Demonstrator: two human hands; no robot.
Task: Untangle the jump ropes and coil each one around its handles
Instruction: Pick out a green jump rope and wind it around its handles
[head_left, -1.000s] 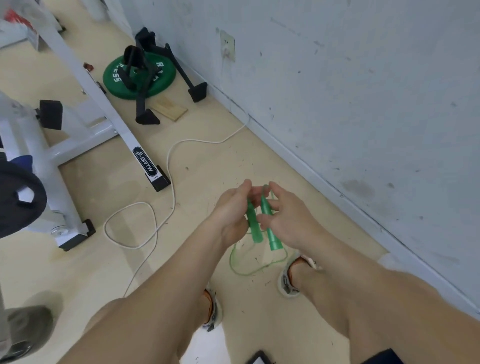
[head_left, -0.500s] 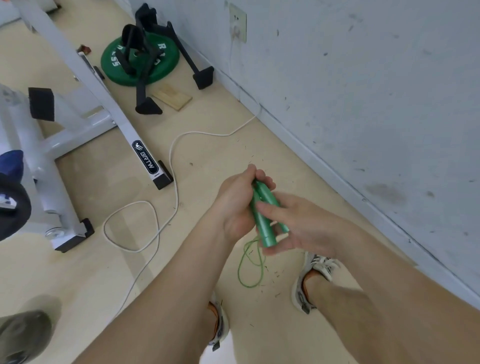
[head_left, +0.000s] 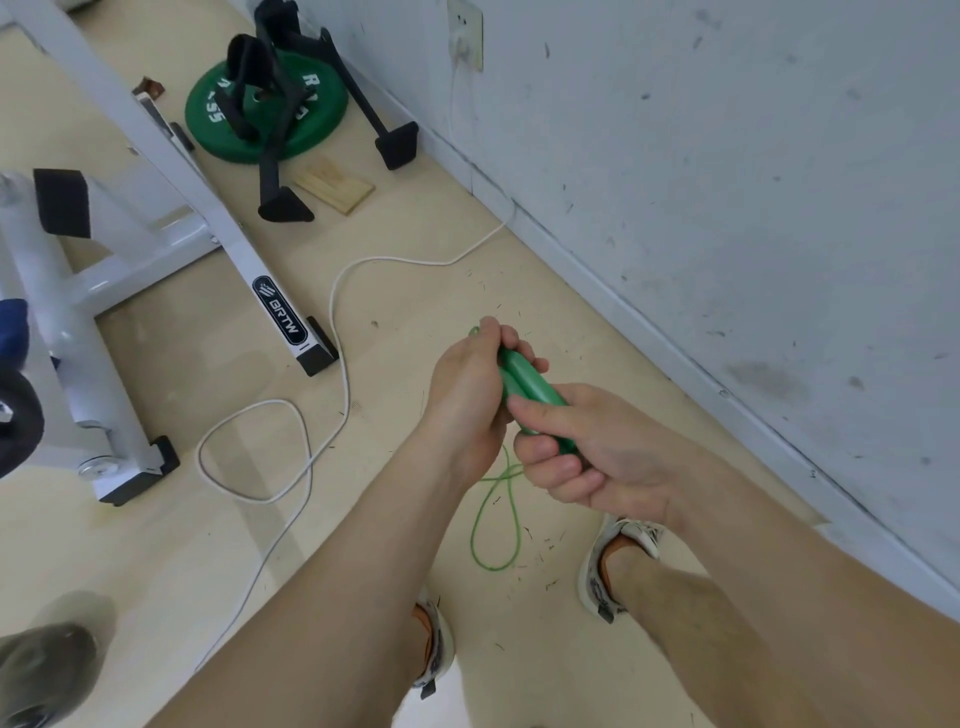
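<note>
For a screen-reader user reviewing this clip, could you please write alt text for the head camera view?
Seen from above, a person's left hand and right hand hold two green jump rope handles pressed side by side, the thin green rope hanging in a loop over the beige floor. A white cable, white equipment frame and green weight plate lie beyond.

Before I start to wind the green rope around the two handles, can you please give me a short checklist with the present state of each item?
1. Green handles together, side by side: ok.
2. Left hand grips them near the top: ok.
3. Right hand holds their lower end: ok.
4. Green rope hangs loose in a loop below the hands: ok.
5. Rope free of knots: cannot tell; the strands cross near the hands.
6. Rope apart from the white cable on the floor: ok.
</note>
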